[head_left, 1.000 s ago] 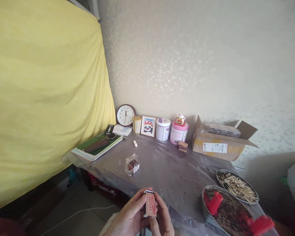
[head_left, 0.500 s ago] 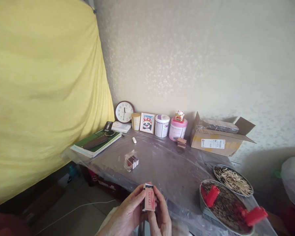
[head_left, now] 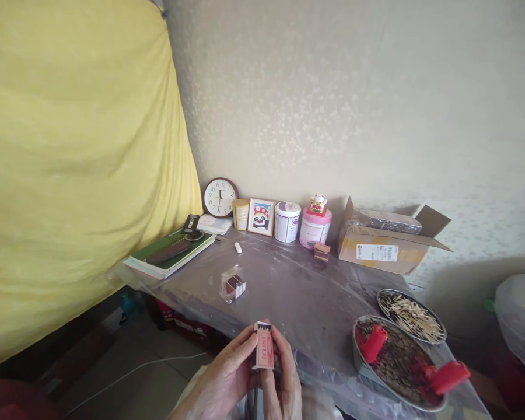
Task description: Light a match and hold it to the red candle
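A small pink-and-white matchbox (head_left: 265, 351) is held upright at the front edge of the table, its tray slid partly out at the top so dark match heads show. My left hand (head_left: 227, 370) grips its left side, thumb along the edge. On the right side, my right hand (head_left: 282, 373) has its fingers wrapped round the box, with the thumb at the lower end. Beyond the hands, a plastic-wrapped pack of matchboxes (head_left: 235, 286) lies on the table. To the right, loose matches (head_left: 409, 315) fill an oval dish.
An oval tin (head_left: 359, 364) with dark contents and two red objects stands at the right front. Behind are an open cardboard box (head_left: 371, 265), canisters (head_left: 287, 224), a picture frame (head_left: 261, 232), a clock (head_left: 221, 197) and a green book (head_left: 170, 262). A yellow curtain (head_left: 83, 146) hangs left.
Both hands stay on the matchbox, which sits slightly higher and to the left in view. The whole view has shifted a little; the things on the table look unmoved.
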`<state>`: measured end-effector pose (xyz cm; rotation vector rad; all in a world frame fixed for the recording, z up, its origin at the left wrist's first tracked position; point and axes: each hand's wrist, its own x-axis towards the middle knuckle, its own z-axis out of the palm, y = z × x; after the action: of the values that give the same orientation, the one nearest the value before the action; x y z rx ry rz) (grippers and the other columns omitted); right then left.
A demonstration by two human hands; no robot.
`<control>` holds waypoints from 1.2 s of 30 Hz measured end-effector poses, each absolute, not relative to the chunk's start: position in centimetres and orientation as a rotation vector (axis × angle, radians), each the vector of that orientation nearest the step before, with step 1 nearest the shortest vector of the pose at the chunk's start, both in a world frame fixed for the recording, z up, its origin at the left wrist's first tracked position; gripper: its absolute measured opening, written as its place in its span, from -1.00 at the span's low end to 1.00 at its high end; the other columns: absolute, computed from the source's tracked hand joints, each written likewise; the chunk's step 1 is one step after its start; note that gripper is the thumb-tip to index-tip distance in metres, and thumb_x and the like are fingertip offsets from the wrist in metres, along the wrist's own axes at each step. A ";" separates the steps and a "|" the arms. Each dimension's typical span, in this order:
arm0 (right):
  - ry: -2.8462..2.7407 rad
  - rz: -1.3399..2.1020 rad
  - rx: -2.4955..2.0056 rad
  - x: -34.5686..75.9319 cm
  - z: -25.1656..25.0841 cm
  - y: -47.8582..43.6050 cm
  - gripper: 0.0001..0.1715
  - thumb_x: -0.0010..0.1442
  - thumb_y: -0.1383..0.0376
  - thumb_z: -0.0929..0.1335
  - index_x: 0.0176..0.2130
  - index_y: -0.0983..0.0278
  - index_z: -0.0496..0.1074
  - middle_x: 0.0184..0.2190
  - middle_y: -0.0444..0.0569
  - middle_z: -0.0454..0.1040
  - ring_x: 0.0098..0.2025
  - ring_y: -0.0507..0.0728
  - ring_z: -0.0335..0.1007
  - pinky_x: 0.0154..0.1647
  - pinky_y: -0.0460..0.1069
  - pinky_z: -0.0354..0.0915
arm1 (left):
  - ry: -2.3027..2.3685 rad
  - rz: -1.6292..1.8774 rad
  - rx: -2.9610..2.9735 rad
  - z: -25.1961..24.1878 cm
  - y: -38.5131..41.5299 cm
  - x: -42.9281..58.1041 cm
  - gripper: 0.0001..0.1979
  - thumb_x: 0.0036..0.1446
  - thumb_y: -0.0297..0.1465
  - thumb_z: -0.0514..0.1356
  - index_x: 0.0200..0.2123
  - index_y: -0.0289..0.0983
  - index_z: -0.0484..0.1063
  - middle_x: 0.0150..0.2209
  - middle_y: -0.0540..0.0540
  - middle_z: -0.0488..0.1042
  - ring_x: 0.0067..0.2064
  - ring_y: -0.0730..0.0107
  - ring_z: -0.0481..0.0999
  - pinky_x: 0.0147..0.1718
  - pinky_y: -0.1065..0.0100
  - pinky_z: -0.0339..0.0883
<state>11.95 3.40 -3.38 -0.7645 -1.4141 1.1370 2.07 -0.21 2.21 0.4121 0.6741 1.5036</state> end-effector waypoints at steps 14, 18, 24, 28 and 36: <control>-2.015 0.929 -0.505 15.6 0.4 8.4 -0.81 0.30 0.28 0.27 -0.24 0.20 0.48 -0.29 -0.05 0.52 -0.26 0.05 0.48 -0.20 -0.11 0.37 | 0.743 1.418 0.257 1.2 0.2 1.6 -0.74 0.20 -0.33 0.12 -0.15 -0.35 0.49 -0.39 -0.10 0.54 -0.41 0.36 0.47 -0.44 0.37 0.24; -2.250 0.801 -0.518 15.6 1.0 8.6 -0.79 0.30 0.36 0.24 -0.26 0.22 0.46 -0.31 -0.04 0.50 -0.29 0.05 0.47 -0.25 -0.11 0.35 | 0.788 1.457 0.264 1.4 0.2 2.3 -0.77 0.17 -0.36 0.12 -0.22 -0.38 0.49 -0.50 -0.04 0.46 -0.50 0.44 0.38 -0.50 0.40 0.18; -2.481 0.700 -0.622 15.8 2.6 8.3 -0.79 0.26 0.41 0.27 -0.29 0.21 0.48 -0.32 -0.07 0.51 -0.30 0.06 0.47 -0.28 -0.11 0.32 | 0.850 1.415 0.276 2.4 0.1 2.4 -0.80 0.10 -0.35 0.12 -0.37 -0.36 0.48 -0.59 0.03 0.34 -0.61 0.50 0.27 -0.62 0.44 0.06; -2.566 0.667 -0.642 15.8 3.2 8.3 -0.78 0.28 0.37 0.26 -0.30 0.22 0.49 -0.32 -0.06 0.52 -0.32 0.06 0.46 -0.29 -0.11 0.29 | 0.876 1.370 0.257 2.2 0.0 1.9 -0.79 0.09 -0.34 0.10 -0.39 -0.35 0.47 -0.60 0.00 0.35 -0.62 0.49 0.29 -0.65 0.44 -0.01; -2.585 0.646 -0.589 15.9 3.3 8.4 -0.79 0.31 0.38 0.24 -0.25 0.23 0.47 -0.32 -0.07 0.50 -0.32 0.05 0.45 -0.29 -0.12 0.26 | 0.845 1.348 0.276 1.9 -0.2 1.7 -0.76 0.07 -0.31 0.11 -0.35 -0.36 0.49 -0.62 0.01 0.36 -0.62 0.48 0.32 -0.65 0.44 -0.02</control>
<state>15.92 8.45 3.31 -0.5892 -2.5853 0.6464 1.75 -0.18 1.90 0.2755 0.8446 1.3484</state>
